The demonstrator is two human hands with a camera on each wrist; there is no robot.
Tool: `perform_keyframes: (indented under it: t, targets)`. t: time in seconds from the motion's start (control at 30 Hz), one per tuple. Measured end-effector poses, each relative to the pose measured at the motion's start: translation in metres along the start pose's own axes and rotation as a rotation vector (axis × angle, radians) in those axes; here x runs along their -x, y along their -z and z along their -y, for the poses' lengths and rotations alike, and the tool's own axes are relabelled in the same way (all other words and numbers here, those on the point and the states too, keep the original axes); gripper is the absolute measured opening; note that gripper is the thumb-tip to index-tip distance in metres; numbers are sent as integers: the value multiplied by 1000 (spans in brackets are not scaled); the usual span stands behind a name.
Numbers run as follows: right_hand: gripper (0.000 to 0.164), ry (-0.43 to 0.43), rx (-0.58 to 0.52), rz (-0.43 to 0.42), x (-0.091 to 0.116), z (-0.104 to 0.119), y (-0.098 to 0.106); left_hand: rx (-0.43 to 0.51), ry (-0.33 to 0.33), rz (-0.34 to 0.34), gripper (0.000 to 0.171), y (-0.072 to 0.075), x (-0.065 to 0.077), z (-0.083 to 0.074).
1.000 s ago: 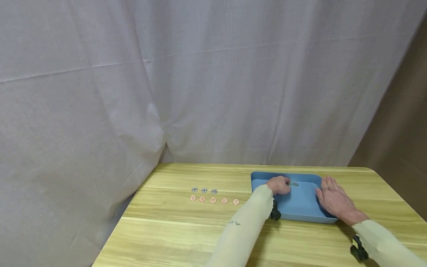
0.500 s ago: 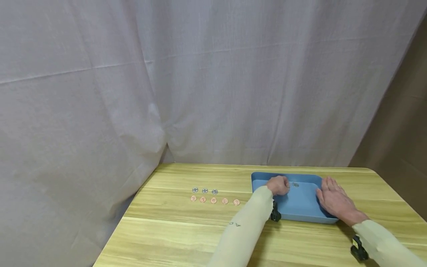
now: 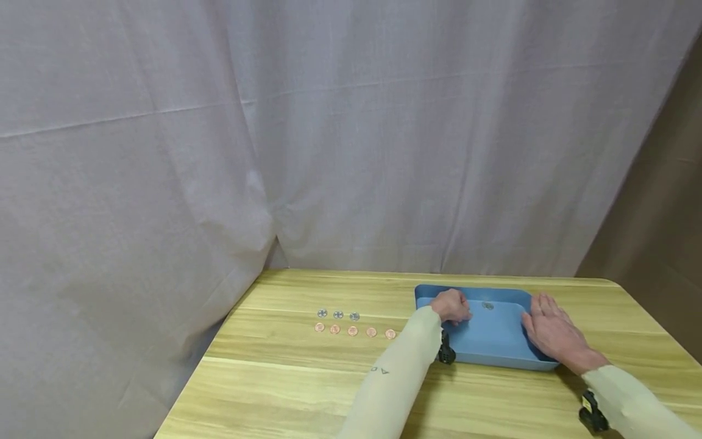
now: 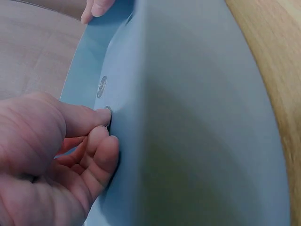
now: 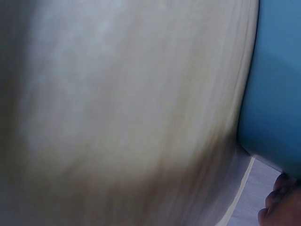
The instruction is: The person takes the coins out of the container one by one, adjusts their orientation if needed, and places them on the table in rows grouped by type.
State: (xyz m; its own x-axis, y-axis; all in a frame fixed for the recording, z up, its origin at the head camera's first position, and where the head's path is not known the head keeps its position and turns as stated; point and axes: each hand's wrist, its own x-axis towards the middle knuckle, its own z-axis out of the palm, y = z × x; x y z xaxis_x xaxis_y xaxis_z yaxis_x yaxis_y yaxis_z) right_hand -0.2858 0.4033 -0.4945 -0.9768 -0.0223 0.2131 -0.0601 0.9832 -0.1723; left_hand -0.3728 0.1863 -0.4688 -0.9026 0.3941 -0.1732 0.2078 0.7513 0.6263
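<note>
Over the left part of the blue tray (image 3: 493, 360), my left hand (image 3: 451, 306) pinches a silver coin (image 4: 108, 109) between thumb and fingers. Most of that coin is hidden by the fingertips in the left wrist view. Another silver coin (image 3: 487, 306) lies flat on the tray floor near its back wall, to the right of the left hand. My right hand (image 3: 556, 332) rests on the tray's right rim with its fingers straight. Only some of the right hand's fingers (image 5: 282, 207) show in the right wrist view.
Left of the tray on the wooden table (image 3: 263, 378) lie two rows of coins. The back row has three silver coins (image 3: 338, 314); the front row has several copper coins (image 3: 353, 331). A grey curtain (image 3: 356, 152) hangs behind the table.
My left hand has drawn a coin away from the one beside it and moved slightly left with it. The right hand stays on the tray's rim.
</note>
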Motion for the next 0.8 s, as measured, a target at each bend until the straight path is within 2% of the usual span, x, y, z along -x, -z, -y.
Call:
perform_keyframes:
  t: [0.27,0.37,0.47,0.7,0.8]
  targets:
    - [66,-7,5,4,1,1,0,-176,-16,23,42,-2,-4,-2]
    - [65,0,4,4,1,1,-1,-197,-35,41,46,-3,-5,-2]
    - [64,8,-5,4,2,1,-2,-153,-46,60,46,-3,-2,-2]
    - [67,-9,3,19,1,-2,-5,-12,-114,83,14,-1,8,-1]
    - [67,-2,9,11,-1,-4,-4,31,-128,84,9,3,10,1]
